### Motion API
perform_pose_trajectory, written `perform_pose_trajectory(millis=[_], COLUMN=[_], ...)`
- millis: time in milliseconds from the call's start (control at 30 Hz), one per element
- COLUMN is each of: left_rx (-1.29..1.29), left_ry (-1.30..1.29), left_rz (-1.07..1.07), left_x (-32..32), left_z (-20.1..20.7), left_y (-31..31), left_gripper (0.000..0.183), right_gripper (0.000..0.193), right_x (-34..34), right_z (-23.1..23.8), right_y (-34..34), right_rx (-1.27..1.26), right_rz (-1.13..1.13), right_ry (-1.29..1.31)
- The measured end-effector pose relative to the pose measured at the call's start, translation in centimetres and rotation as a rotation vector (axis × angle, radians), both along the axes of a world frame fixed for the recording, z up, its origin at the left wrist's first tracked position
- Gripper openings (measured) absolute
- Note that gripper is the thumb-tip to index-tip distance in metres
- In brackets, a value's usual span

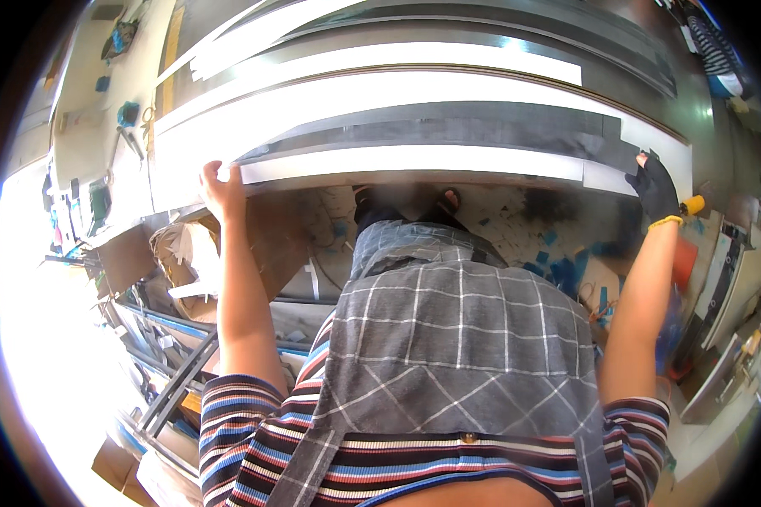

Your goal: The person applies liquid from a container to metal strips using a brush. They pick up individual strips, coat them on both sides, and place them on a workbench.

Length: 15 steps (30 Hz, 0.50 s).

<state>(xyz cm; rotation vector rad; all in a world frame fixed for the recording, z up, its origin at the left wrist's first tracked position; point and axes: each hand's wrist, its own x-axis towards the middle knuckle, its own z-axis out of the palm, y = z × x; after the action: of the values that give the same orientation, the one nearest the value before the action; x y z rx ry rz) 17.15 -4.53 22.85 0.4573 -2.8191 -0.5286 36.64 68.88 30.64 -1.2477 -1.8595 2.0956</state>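
Observation:
A long dark grey strip (448, 127) stretches across the white work surface in front of me, looking bowed in this wide view. Along its near side runs a long white strip (414, 162). My left hand (222, 193), bare, is at the left ends of both strips, with thumb and fingers closed on the white one's end. My right hand (656, 188), in a black glove that leaves fingertips bare, pinches the right end of the dark strip. A yellow band (666, 221) circles my right wrist.
More white and dark strips (397, 59) lie farther back on the table. Beside my right wrist is a yellow handle-like object (692, 205). Below left are a cardboard box (167, 253) with white scraps and a metal frame (173, 380). Blue scraps (566, 269) litter the floor.

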Motion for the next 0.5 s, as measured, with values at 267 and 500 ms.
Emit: perform_pose_trajectory(millis=[267, 500], left_rx=[-0.002, -0.076], left_ry=[-0.011, 0.036], left_rz=[-0.122, -0.219], left_x=[0.8, 0.1], left_z=[-0.5, -2.4], left_y=[0.8, -1.3], left_gripper=[0.025, 0.022], right_gripper=[0.019, 0.022], right_x=[-0.5, -2.3], right_z=[-1.3, -3.1], right_y=[2.3, 2.4], right_rx=[0.123, 0.368], right_rz=[0.096, 0.302], right_ry=[-0.128, -0.284])
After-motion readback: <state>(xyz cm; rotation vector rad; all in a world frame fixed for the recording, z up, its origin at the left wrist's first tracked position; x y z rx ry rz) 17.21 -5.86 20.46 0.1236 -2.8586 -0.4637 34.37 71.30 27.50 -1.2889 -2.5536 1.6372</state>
